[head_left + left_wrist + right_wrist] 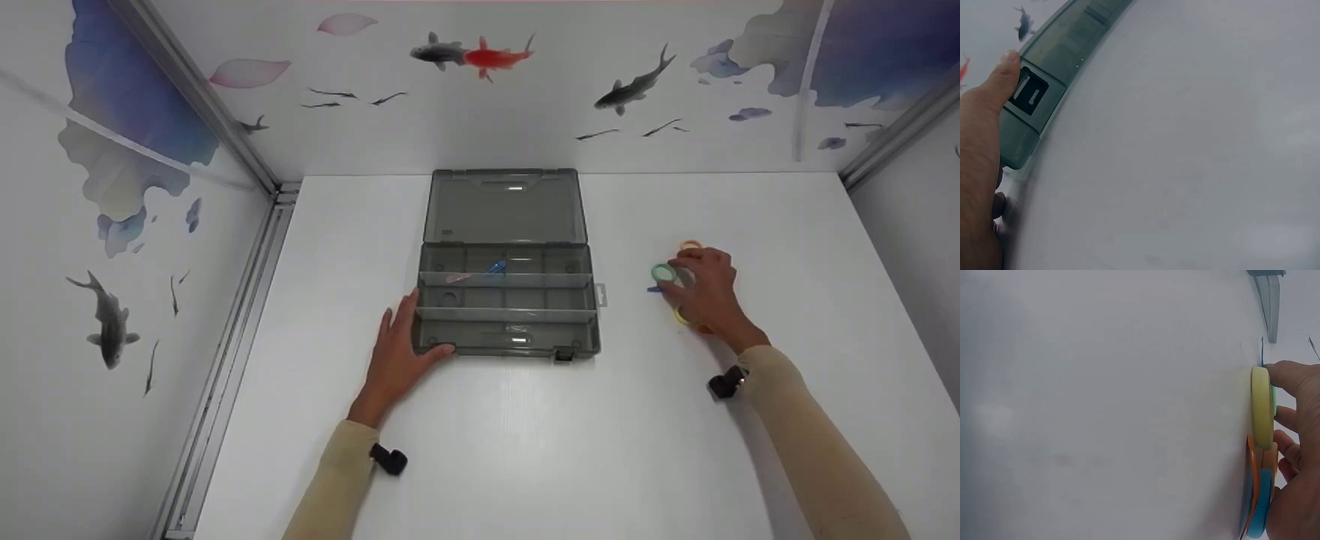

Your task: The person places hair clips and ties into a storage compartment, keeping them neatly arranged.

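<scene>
A smoky grey plastic organizer box (507,351) lies with its lid (506,206) folded back. My left hand (395,356) rests against its front left corner, fingers along the side and thumb at the front wall, close to a dark latch (1029,91) in the left wrist view. Over to the right, my right hand (705,289) pinches a green ring (664,273) between thumb and fingers. Around that hand are a yellow ring (1262,408), an orange ring (691,245), a blue ridged ring (1259,503) and a thin orange piece (1252,475), partly hidden by it.
Inside the box, a blue clip-like piece (496,267) and a pink one (457,277) lie near the rear divider. A hang tab (601,295) sticks out on the box's right side. White panels with painted fish (499,56) border the white table (525,450).
</scene>
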Demonstrator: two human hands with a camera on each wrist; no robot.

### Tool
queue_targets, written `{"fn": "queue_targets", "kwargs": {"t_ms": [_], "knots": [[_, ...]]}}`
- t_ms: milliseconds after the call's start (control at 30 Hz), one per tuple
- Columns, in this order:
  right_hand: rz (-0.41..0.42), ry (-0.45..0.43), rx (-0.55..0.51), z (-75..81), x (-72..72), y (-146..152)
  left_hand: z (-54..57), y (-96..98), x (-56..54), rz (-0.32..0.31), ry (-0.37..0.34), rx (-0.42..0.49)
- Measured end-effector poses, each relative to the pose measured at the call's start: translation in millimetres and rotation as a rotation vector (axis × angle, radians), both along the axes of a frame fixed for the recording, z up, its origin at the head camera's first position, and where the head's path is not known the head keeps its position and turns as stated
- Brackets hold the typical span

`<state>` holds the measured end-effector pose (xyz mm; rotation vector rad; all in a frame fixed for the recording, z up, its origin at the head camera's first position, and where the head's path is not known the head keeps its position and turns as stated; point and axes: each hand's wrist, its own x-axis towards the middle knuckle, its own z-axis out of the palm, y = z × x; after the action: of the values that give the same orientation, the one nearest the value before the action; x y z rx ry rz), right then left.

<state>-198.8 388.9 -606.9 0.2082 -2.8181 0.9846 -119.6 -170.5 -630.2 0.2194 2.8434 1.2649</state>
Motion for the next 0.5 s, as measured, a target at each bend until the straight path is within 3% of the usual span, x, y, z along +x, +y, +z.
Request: {"fn": "queue_targets", "kwargs": {"t_ms": [300,500], "knots": [[0.004,-0.037,0.033,9.8,-0.1,-4,-0.5,0.7,-0.6,0.0,0.006,0.0],[0.047,0.016,-0.024,10.1,2.9,-10,0.2,0.3,1.0,0.002,0.0,0.005]]}}
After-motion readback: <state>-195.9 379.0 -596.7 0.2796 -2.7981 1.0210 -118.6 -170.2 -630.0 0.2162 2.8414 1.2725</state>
